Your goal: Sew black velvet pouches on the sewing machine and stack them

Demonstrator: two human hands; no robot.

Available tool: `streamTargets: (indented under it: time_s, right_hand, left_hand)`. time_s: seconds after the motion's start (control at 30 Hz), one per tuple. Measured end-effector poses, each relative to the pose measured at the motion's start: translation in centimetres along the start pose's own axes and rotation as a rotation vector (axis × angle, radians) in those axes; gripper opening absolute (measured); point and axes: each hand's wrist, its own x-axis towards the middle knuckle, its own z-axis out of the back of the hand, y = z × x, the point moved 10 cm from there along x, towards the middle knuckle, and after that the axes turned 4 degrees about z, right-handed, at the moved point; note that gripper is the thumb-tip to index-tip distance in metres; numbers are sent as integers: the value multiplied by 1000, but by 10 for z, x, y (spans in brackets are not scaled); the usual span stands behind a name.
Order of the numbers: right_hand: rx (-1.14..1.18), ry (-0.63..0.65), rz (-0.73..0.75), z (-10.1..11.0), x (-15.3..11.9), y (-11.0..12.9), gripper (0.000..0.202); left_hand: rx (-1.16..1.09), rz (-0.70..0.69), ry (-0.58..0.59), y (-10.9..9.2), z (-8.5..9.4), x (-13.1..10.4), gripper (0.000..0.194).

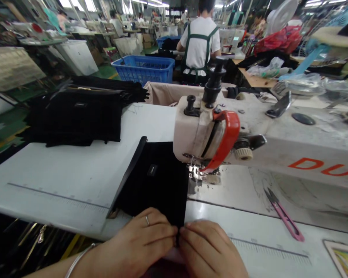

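A black fabric panel (pixel 162 193) with a small label (pixel 152 170) lies on the white sewing table, its right edge beside the presser foot (pixel 195 173) of the sewing machine (pixel 203 131). A dark strip runs along the panel's left side. My left hand (pixel 145 239), wearing a ring and a bracelet, has its fingers closed on the near end of the panel. Opposite it, my right hand (pixel 210 247) pinches the same near corner, fingertips almost meeting the left ones. The fabric below the fingers is mostly hidden.
Pink thread snips (pixel 284 214) lie right of the needle area. A stack of black fabric pieces (pixel 81 112) sits at the table's far left. Behind the table stand a blue basket (pixel 143 69) and a person (pixel 201 42) in a green apron. Zippered pieces (pixel 37 247) hang below left.
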Motion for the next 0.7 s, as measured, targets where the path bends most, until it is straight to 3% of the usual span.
streamTargets:
  time_s: [0.27,0.47,0.7]
  right_hand:
    - [86,78,-64,-6,6,-21,29]
    - [137,160,-137,-15,9,-38,22]
    - [110,216,-183,-23,17,-59,27]
  left_hand:
    - [114,-40,39,15,7,23,26]
    - [171,-67,55,30,9,37,25]
    - [248,-141,15,49,11,52,24]
